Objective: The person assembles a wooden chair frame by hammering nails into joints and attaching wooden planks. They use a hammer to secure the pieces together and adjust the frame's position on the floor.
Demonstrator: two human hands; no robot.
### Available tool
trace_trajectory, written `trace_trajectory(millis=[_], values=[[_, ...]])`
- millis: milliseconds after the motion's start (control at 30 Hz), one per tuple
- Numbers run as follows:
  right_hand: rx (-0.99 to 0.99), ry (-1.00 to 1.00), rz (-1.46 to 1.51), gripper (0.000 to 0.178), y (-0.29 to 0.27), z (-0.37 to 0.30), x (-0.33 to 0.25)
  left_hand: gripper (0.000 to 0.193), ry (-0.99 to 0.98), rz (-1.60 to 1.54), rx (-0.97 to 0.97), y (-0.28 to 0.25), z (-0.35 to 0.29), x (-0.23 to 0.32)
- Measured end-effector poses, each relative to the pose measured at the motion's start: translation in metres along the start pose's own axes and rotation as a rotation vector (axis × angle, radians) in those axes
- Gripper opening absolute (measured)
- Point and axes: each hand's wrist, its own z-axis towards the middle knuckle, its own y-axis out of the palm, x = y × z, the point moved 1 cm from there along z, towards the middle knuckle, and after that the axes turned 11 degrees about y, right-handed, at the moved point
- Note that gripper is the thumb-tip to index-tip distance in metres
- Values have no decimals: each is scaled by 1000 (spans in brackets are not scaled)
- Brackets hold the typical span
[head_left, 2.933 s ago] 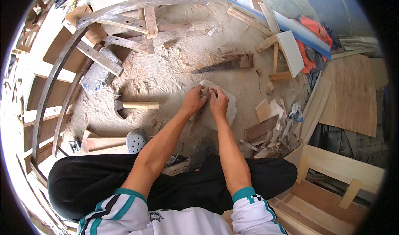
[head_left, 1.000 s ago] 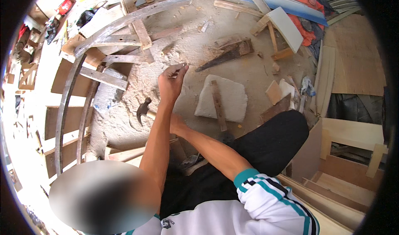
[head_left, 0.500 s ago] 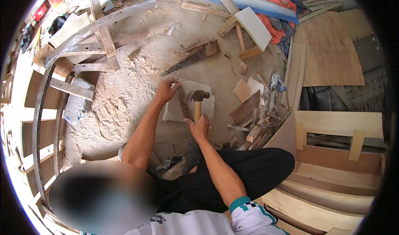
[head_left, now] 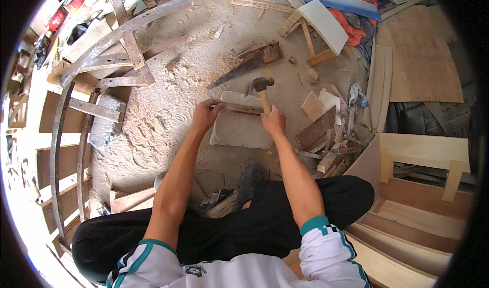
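In my right hand (head_left: 275,121) is a claw hammer (head_left: 265,100), gripped by its wooden handle, its dark head raised and pointing away from me. My left hand (head_left: 205,116) pinches the left end of a narrow brown wood strip (head_left: 241,108). The strip lies crosswise over the far part of a pale, flat slab (head_left: 239,131) on the floor. Its right end reaches my right hand; whether those fingers touch it I cannot tell. Just beyond the slab is a handsaw (head_left: 243,70) with a dark blade and a wooden handle.
Wood offcuts (head_left: 333,150) are heaped right of the slab. A white-topped wooden piece (head_left: 326,27) stands beyond. Curved wooden frames (head_left: 127,30) rise at the left, next to a plastic-wrapped block (head_left: 106,119). A pale wooden cabinet frame (head_left: 425,150) is at my right. My shoe (head_left: 251,178) is near the slab.
The wood strip has turned from pointing away from me to lying crosswise on the slab. My right hand has moved right and away with the hammer. The whole view has shifted.
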Motion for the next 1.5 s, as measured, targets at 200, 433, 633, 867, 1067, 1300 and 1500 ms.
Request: trace_trajectory(millis=[200, 433, 633, 867, 1067, 1300, 1500], values=[[-5, 90, 249, 38, -2, 0, -10, 21, 185, 39, 82, 4, -13, 2], [-370, 405, 829, 36, -27, -68, -38, 16, 432, 138, -69, -7, -8, 8], [-390, 539, 1110, 32, -11, -117, -31, 16, 407, 138, -193, 1, 4, 7], [-368, 504, 1120, 41, 18, -119, -21, 17, 371, 159, -264, 4, 5, 3], [-352, 483, 1150, 36, 28, -115, -15, 17, 400, 160, -240, 4, 2, 1], [-396, 491, 1098, 35, 33, -111, -16, 16, 461, 77, -151, 9, 0, -4], [-435, 454, 1087, 39, 38, -111, -11, 16, 475, 151, -171, 9, 0, 0]])
